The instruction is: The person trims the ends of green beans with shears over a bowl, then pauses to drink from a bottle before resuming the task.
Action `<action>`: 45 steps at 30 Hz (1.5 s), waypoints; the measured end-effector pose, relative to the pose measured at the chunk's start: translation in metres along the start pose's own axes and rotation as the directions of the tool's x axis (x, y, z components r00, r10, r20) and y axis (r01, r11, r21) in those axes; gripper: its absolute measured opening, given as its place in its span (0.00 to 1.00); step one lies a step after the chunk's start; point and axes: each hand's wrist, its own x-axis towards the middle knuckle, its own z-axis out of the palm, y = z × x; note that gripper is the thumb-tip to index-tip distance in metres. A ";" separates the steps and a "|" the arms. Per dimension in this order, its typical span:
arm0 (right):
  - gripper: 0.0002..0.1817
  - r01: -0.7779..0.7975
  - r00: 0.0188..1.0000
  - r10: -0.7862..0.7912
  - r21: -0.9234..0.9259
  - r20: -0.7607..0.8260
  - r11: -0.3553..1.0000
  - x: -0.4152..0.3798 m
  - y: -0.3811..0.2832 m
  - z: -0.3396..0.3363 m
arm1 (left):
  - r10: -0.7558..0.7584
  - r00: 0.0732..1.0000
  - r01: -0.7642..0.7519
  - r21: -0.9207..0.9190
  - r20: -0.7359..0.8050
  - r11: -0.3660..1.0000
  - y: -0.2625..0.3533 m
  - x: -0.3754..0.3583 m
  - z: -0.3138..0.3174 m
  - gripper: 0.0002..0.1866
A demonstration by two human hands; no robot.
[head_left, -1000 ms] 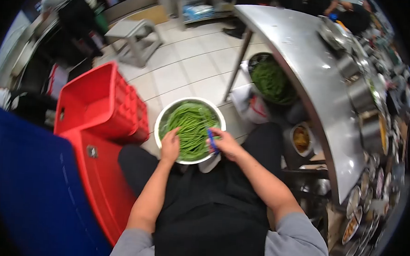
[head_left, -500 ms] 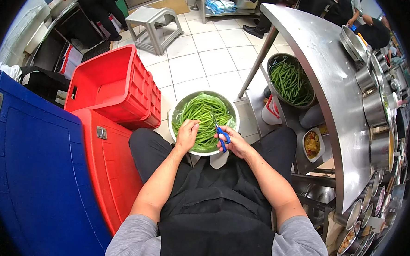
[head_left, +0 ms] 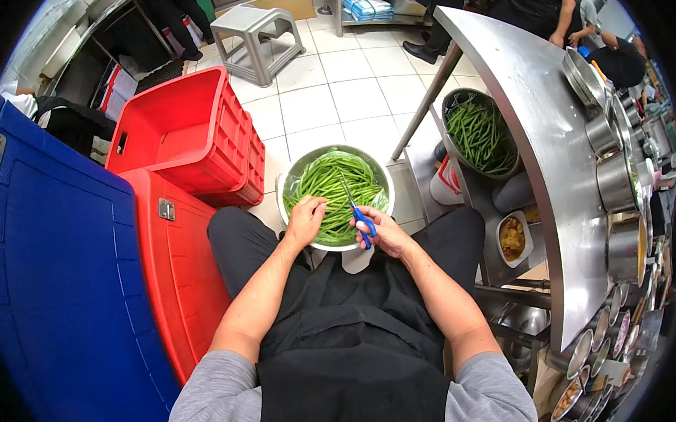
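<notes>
Between my knees, a round metal bowl (head_left: 283,200) holds many long green beans (head_left: 332,182) on clear plastic. My left hand (head_left: 305,220) is over the near left part of the beans, its fingers pinched together; what lies between them is too small to make out. To its right, my right hand (head_left: 381,232) is closed around the blue handles of a pair of scissors (head_left: 365,221), whose blades point up and away over the beans. The two hands are apart.
Red crates (head_left: 182,126) and a red box (head_left: 179,256) stand left, beside a blue box (head_left: 61,250). A steel table (head_left: 534,122) is at right, with a basket of beans (head_left: 479,138) on its lower shelf. A grey stool (head_left: 259,42) and several people are beyond.
The view has shifted slightly. Both hands stay nearly in place, with the scissors still in my right hand. A person behind the steel table has moved closer to its edge.
</notes>
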 end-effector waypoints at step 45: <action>0.27 0.069 0.998 -0.069 0.031 0.007 0.997 -0.012 0.016 0.025 | -0.351 0.876 0.373 -0.926 0.331 0.056 -0.006 0.000 0.005 0.08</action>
